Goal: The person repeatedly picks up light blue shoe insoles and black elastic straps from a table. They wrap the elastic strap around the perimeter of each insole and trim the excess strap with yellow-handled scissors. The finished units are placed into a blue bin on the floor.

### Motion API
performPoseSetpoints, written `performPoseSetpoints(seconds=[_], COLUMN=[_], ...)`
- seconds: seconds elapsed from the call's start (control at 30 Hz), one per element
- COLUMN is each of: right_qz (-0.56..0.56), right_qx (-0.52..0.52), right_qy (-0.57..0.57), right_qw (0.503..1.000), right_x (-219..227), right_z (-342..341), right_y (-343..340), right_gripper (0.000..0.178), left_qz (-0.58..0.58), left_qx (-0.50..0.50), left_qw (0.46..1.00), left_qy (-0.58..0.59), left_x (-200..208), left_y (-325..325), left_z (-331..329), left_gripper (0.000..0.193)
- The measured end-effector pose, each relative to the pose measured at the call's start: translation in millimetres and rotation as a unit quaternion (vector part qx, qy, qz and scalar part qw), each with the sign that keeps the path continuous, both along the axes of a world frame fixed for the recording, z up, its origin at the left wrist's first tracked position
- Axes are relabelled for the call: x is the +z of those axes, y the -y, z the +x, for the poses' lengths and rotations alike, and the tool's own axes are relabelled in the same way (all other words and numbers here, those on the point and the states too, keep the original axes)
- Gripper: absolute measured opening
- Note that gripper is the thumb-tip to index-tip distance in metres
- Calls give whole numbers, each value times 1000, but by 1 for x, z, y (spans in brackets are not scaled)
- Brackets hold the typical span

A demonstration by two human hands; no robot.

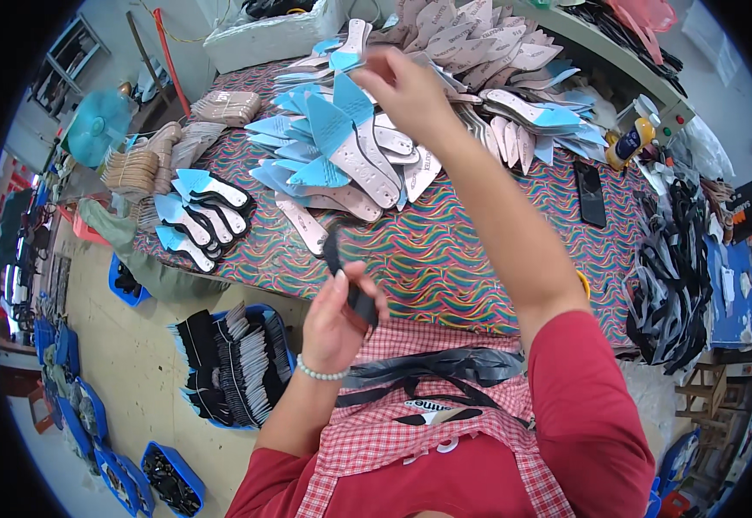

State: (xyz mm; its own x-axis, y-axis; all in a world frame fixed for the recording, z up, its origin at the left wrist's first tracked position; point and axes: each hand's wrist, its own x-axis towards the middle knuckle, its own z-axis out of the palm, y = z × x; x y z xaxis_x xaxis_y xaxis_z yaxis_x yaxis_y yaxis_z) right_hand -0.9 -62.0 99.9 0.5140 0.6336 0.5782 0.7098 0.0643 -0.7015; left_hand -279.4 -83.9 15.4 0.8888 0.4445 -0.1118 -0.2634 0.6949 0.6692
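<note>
My left hand (pixel 331 318), a beaded bracelet at its wrist, is raised in front of my apron at the table's near edge. Its fingers are closed round a dark, narrow strip (pixel 362 306), slightly blurred. My right hand (pixel 406 91) reaches across to the back of the table, thumb and fingers pinching the edge of a white shoe insole with a light-blue end (pixel 347 59). Below that hand lies a heap of similar insoles (pixel 367 164), overlapping and partly hidden. A smaller row of black-edged insoles (pixel 206 210) lies to the left.
Bundles of tan insoles (pixel 138 164) sit at the table's left end. A dark phone (pixel 591 194), a yellow bottle (pixel 630 145) and black strips (pixel 673 276) are on the right. Beside me on the left stands a blue basket (pixel 288 345) of black pieces.
</note>
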Motion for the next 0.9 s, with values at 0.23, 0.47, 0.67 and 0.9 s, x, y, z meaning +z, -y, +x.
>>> performPoseSetpoints(seconds=[0.23,0.47,0.67,0.9], right_qz=[-254,-17,71,125], right_qx=[238,107,10,10], right_qy=[-353,-524,-509,-515], right_qw=[869,845,858,848], right_x=[-114,-129,-97,-94], right_z=[-136,-123,-75,-62], right_y=[144,206,209,218], right_gripper=[49,42,31,28], left_qz=[10,92,231,57], left_qx=[8,-211,-281,-275], left_qw=[1000,972,925,950], left_qy=[-10,-54,-111,-138], left_x=[3,-14,-34,-43], left_y=[-18,3,41,33], left_z=[65,100,84,59], left_gripper=[31,30,33,20])
